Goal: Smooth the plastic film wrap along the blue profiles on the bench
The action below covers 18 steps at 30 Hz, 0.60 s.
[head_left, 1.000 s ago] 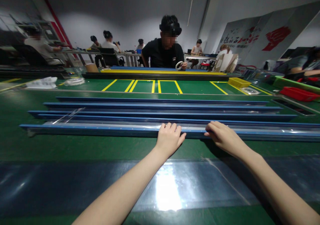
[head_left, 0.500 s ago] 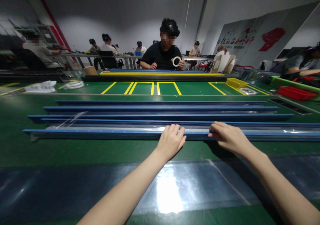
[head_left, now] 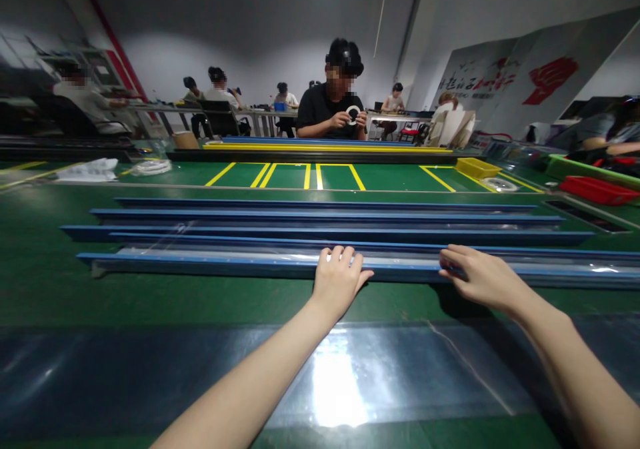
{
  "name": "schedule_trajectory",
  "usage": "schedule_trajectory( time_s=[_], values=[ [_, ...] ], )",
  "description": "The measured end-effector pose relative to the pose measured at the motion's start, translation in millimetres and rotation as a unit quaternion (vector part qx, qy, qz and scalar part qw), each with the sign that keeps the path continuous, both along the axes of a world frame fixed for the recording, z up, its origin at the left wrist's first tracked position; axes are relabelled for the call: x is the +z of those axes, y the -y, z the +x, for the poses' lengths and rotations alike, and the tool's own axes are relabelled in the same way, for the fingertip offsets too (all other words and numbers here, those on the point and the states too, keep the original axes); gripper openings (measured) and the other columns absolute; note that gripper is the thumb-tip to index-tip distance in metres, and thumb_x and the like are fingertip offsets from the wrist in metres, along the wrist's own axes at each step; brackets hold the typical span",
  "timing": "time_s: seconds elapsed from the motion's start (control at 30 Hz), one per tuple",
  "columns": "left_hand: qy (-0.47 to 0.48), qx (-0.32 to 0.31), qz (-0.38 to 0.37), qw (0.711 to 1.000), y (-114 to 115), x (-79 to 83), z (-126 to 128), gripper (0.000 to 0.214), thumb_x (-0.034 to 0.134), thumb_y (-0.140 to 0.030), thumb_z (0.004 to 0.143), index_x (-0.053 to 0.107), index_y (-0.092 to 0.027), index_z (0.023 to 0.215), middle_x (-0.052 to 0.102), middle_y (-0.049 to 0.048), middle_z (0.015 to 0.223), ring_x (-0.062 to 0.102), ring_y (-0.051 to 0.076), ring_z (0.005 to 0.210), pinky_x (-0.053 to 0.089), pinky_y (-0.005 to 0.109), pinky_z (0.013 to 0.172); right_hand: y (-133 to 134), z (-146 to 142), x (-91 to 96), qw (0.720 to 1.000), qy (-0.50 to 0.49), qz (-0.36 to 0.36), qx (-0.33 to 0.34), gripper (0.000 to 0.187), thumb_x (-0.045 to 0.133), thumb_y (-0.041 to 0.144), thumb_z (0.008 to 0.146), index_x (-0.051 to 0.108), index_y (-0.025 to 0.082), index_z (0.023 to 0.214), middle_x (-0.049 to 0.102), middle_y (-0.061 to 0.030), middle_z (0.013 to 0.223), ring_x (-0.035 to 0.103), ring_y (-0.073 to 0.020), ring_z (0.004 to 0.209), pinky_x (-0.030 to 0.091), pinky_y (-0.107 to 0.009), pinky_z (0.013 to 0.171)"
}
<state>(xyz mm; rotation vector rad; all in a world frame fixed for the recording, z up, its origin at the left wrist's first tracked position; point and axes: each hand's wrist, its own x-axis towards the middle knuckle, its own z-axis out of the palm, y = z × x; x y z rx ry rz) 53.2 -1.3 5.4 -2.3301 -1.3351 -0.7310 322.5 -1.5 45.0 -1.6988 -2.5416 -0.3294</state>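
Note:
Several long blue rails lie side by side across the green table (head_left: 150, 296). The nearest blue rail (head_left: 210, 263) carries a clear film strip along its top. My left hand (head_left: 339, 280) rests on this rail near its middle, fingers curled over the near edge. My right hand (head_left: 479, 277) grips the same rail further right, fingers wrapped over its top. Both forearms reach in from the bottom of the view.
A glossy clear sheet (head_left: 330, 376) covers the near table. Across the table a person (head_left: 333, 99) in black holds a tape roll (head_left: 353, 114) behind yellow and blue rails (head_left: 320, 146). A yellow tray (head_left: 478, 166) and a red tray (head_left: 597, 189) sit at right. Other people work behind.
My right hand has slid to the right along the nearest rail. The rail's left end has shifted right. The person opposite has brought the tape roll up between both hands.

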Motion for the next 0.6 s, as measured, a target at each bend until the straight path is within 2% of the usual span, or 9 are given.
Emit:
schedule_trajectory(
  time_s=[0.13,0.3,0.43,0.6],
  values=[
    [-0.004,0.008,-0.001,1.000,1.2,-0.1,0.6,0.027,0.051,-0.044,0.080,0.056,-0.017,0.085,0.060,0.0052,0.089,0.051,0.020,0.085,0.034,0.035,0.072,-0.2,-6.6,-1.9,0.999,0.024,0.012,0.034,0.020,0.036,0.029,0.083,0.052,0.020,0.075,0.058,-0.0057,0.081,0.054,-0.0174,0.070,0.038,-0.028,0.060],
    [-0.007,0.021,-0.008,1.000,1.9,1.3,0.6,0.028,0.051,-0.044,0.080,0.056,-0.018,0.085,0.059,0.0052,0.089,0.050,0.020,0.084,0.034,0.036,0.073,2.7,-28.8,-6.9,0.997,0.026,0.022,0.067,0.029,0.033,0.039,0.087,0.053,0.019,0.082,0.057,-0.0066,0.082,0.054,-0.0183,0.075,0.038,-0.028,0.063],
    [0.006,0.030,-0.002,1.000,1.7,2.0,-0.2,0.033,0.051,-0.047,0.079,0.057,-0.018,0.091,0.058,0.0068,0.096,0.049,0.022,0.090,0.034,0.037,0.075,4.7,-43.5,-11.6,0.994,0.036,0.056,0.090,0.023,0.034,0.034,0.087,0.050,0.020,0.079,0.055,-0.0058,0.077,0.051,-0.0174,0.070,0.035,-0.027,0.058],
    [0.013,0.029,-0.002,1.000,1.2,0.9,-0.3,0.034,0.050,-0.048,0.079,0.057,-0.017,0.091,0.058,0.0073,0.099,0.048,0.023,0.093,0.034,0.037,0.077,5.8,-45.4,-11.2,0.993,0.015,0.079,0.092,0.016,0.039,0.031,0.086,0.049,0.021,0.079,0.054,-0.0054,0.078,0.049,-0.0166,0.069,0.033,-0.026,0.056]
  ],
)
